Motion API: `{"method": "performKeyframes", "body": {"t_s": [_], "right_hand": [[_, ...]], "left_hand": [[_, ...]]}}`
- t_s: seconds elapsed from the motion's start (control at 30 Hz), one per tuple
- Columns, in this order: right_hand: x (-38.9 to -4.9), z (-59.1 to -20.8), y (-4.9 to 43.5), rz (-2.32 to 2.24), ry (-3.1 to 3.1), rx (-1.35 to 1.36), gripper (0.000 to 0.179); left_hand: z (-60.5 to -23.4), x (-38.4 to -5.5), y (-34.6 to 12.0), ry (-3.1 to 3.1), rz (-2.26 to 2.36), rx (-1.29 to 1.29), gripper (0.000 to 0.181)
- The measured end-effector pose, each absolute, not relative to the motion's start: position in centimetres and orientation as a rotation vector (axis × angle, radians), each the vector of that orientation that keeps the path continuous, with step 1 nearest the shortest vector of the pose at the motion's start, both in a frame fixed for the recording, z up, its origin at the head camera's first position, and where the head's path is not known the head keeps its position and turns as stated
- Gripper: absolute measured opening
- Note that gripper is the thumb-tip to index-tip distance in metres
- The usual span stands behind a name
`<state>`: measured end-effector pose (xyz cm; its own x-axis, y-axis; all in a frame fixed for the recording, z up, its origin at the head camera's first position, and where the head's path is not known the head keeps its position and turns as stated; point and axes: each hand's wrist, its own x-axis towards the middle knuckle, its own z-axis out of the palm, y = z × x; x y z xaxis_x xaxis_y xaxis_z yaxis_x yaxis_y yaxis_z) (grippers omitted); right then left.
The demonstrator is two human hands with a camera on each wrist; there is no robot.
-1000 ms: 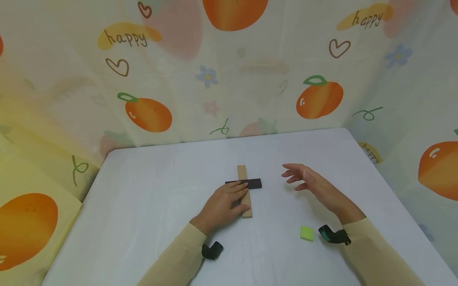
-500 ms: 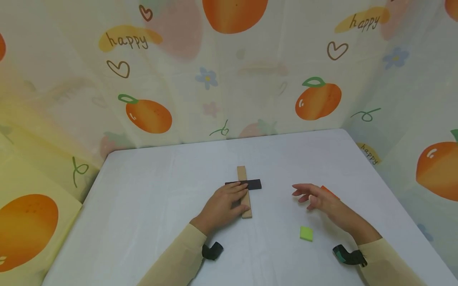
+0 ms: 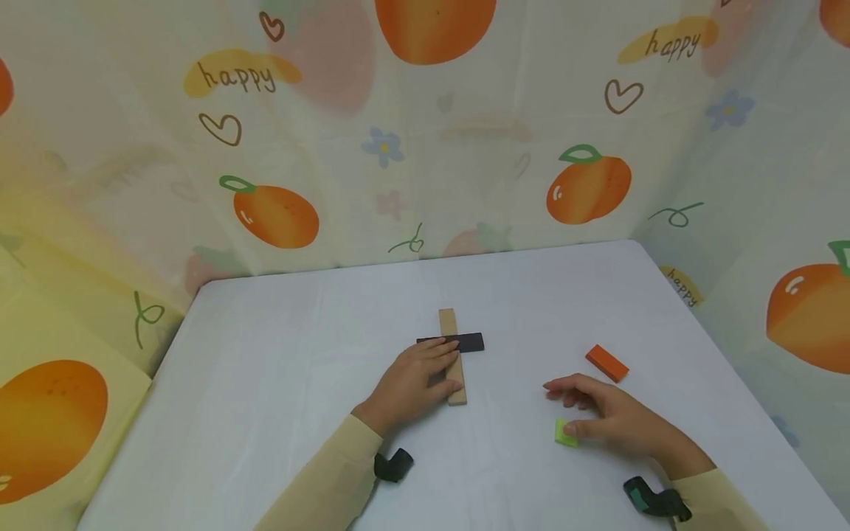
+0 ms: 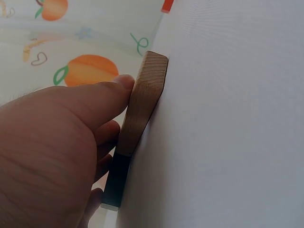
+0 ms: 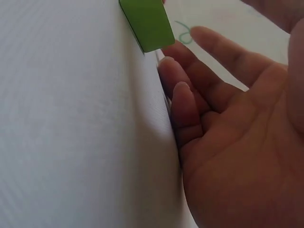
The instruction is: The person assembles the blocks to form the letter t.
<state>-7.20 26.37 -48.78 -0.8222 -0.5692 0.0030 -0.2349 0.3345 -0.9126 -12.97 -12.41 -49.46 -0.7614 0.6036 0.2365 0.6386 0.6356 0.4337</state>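
Near the table's middle, a light wooden strip (image 3: 448, 322) lies crossed by a black strip (image 3: 472, 342). My left hand (image 3: 410, 381) rests on this cross, its fingers over the black strip and its thumb on the wood. In the left wrist view the thumb presses the wooden strip (image 4: 144, 95) near its end. To the right, my right hand (image 3: 627, 422) hovers around a small lime-green block (image 3: 561, 435), fingers loosely bent and the thumb partly covering it. The right wrist view shows the green block (image 5: 149, 23) beyond the fingertips, with no grip on it.
An orange-red rectangular block (image 3: 607, 363) lies just beyond my right hand. The white table (image 3: 285, 383) has a fruit-patterned curtain (image 3: 319, 147) behind it and along its sides. A black strap (image 3: 394, 465) sits at the left wrist.
My right hand has moved toward me and to the right, down to the green block. The orange-red block, hidden a second ago, is now uncovered. My left hand has stayed on the strips.
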Motion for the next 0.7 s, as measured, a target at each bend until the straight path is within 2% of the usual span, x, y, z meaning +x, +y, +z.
{"method": "performKeyframes", "body": {"t_s": [0.33, 0.7], "right_hand": [[-6.77, -48.58, 26.66, -1.397, 2.298, -0.903, 0.043], [-6.53, -48.14, 27.12, -1.377, 2.263, -0.895, 0.038]], "left_hand": [[-49.3, -12.89, -12.42, -2.768, -0.786, -1.047, 0.058], [-49.65, -13.02, -12.5, -2.761, -0.805, -1.049, 0.059]]}}
